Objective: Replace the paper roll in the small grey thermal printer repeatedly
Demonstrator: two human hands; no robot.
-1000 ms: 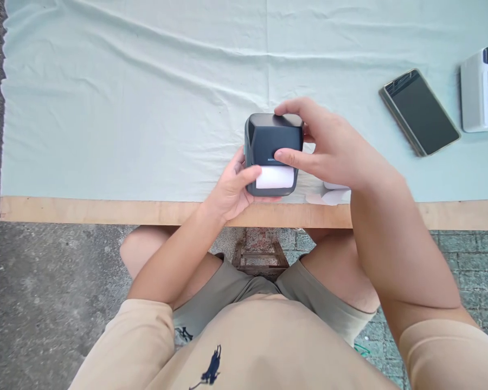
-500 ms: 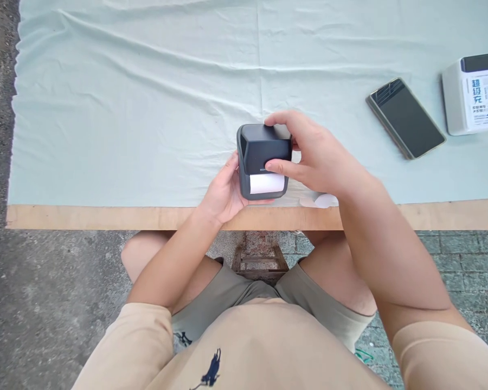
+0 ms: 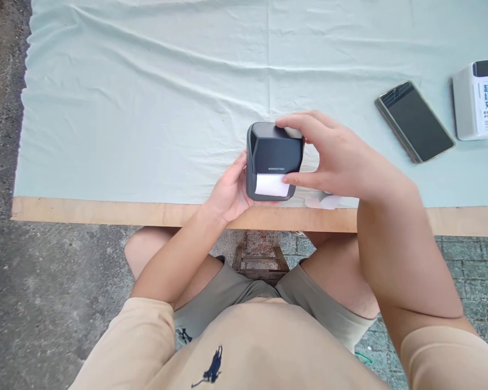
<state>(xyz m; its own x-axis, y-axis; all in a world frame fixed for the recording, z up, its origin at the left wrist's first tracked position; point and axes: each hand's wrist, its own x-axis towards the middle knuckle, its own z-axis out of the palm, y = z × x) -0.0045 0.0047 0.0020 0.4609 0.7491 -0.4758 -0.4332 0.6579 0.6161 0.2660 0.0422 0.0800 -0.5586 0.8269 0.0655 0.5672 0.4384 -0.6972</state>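
A black label printer (image 3: 277,154) with NIIMBOT lettering is held up over the front of the table. From its front slot a white paper label (image 3: 270,186) sticks out. My left hand (image 3: 231,192) is closed round the printer's left side and underside, with part of the fingers hidden beneath it. My right hand (image 3: 329,154) grips the printer from the right. Its fingertips rest on the back edge, and its thumb touches the right side of the label. A loose curled piece of white paper (image 3: 329,202) lies near the table edge, below my right hand.
A phone (image 3: 417,122) with a dark screen lies to the right on the pale cloth (image 3: 146,108). Beside it stands a white box-like device (image 3: 466,103), cut off by the frame. The table's bare wooden edge (image 3: 106,211) runs in front of me, above my knees.
My right thumb has slid from the printer's lid down and right onto the label, uncovering the lettering. The whole scene has shifted slightly right with the camera.
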